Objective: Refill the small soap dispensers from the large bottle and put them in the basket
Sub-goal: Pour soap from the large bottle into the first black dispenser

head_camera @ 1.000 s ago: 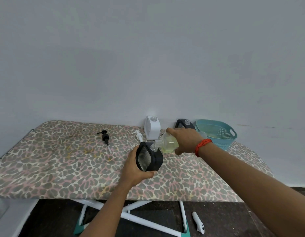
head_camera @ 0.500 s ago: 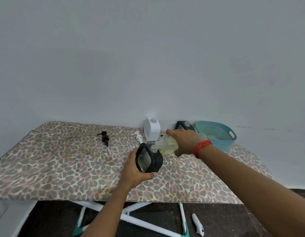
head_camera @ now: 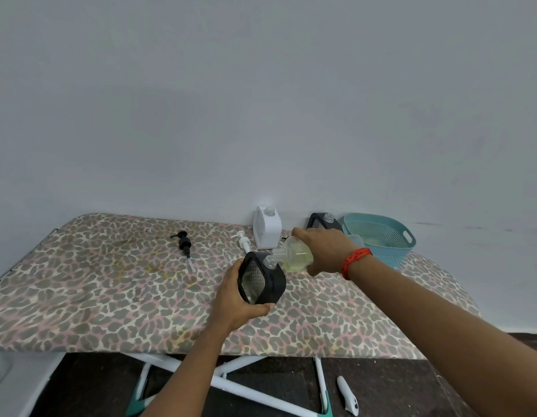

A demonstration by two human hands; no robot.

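Black soap dispenser, pump off, tilted over the middle of leopard-print board; resting or lifted, cannot tell. Gripped from the left and beneath by left hand, fingers curled round the body. Large bottle of pale yellow liquid, laid almost level, neck touching the dispenser's open mouth. Clasped by right hand, fingers and thumb wrapped round the belly, red wristband at the wrist. Step in hand, by appearance: pouring into this dispenser; fill level unreadable through the textured window. White dispenser and second black dispenser, both uncapped, upright by the wall, apparently awaiting refill. Black pump and white pump lying loose on the board, apart from each other. Teal basket at the far right, no dispenser visible inside. Next move, as judged: bottle righted once full, black pump fetched and screwed on; mouths to be held aligned against spills.
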